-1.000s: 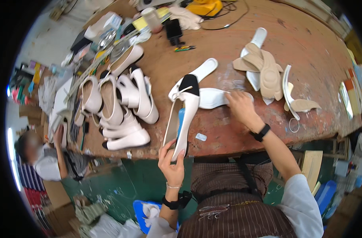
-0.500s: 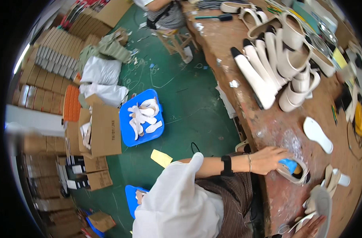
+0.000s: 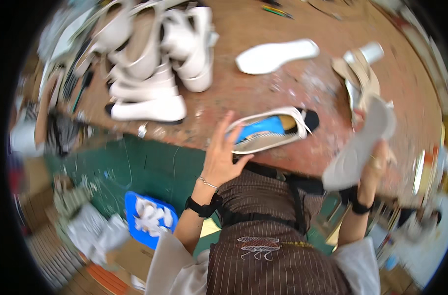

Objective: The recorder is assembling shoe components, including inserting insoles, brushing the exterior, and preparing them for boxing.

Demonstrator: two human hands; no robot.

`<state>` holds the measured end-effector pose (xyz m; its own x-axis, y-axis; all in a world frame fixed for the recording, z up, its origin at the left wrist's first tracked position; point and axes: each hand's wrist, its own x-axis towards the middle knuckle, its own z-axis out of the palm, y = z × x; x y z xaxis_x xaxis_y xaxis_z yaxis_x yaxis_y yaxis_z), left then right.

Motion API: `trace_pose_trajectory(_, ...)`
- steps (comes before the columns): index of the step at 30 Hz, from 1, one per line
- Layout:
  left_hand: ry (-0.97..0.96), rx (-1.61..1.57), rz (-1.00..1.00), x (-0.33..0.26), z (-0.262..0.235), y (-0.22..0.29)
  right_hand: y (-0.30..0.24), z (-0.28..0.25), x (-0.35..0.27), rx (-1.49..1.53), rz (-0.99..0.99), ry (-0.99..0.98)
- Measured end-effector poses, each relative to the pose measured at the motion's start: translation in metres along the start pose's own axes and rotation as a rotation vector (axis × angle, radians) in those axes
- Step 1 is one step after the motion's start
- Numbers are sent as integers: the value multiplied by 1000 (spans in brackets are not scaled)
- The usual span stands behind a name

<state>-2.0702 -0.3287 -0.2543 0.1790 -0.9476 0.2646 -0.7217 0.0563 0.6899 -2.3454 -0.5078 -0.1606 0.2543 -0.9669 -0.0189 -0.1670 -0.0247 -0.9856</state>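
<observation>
Open shoe: on the workbench (image 3: 351, 29), just inside its near edge; pale shoe (image 3: 268, 143), black toe toward the right edge, opening up, blue patch (image 3: 265, 127) inside.
Left hand: (image 3: 224, 160) at the heel end, fingers spread, thumb apart; contact or slight gap at the rim, cannot tell.
Right hand: (image 3: 374, 169) pinching a grey-white insole (image 3: 357, 145), thumb along one side; insole raised and tilted over the near edge, right of the shoe, well apart from it.
Handling, shoe: would steady it by the outer heel, leaving the opening free of fingers.
Handling, insole: best gripped by its rim, broad end and narrow end checked against the shoe before the two meet; a hard pinch could crease it.
Handling, blue patch: probably best left flat, no fold or rucking.
Hidden: most right-hand fingers, behind the insole; the shoe's inner toe, under the upper.
Blurred: right hand and insole; pale shoe pile (image 3: 147, 91) toward the left edge, top cut by the frame.
Hard to tell: count of tan insoles (image 3: 365, 78) toward the right edge, overlapping; whether the raised insole touches any.
</observation>
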Motion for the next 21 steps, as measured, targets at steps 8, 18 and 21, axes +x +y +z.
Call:
trace_pose_trajectory(8, 217, -98, 32, 0, 42, -13, 41, 105, 11, -599, -876, -632)
trace_pose_trajectory(18, 344, -151, 25, -8, 47, -17, 70, 153, 8, -364, -664, -790)
trace_pose_trajectory(21, 323, -145, -1, -9, 46, -19, 74, 157, 6, -390, -645, -781)
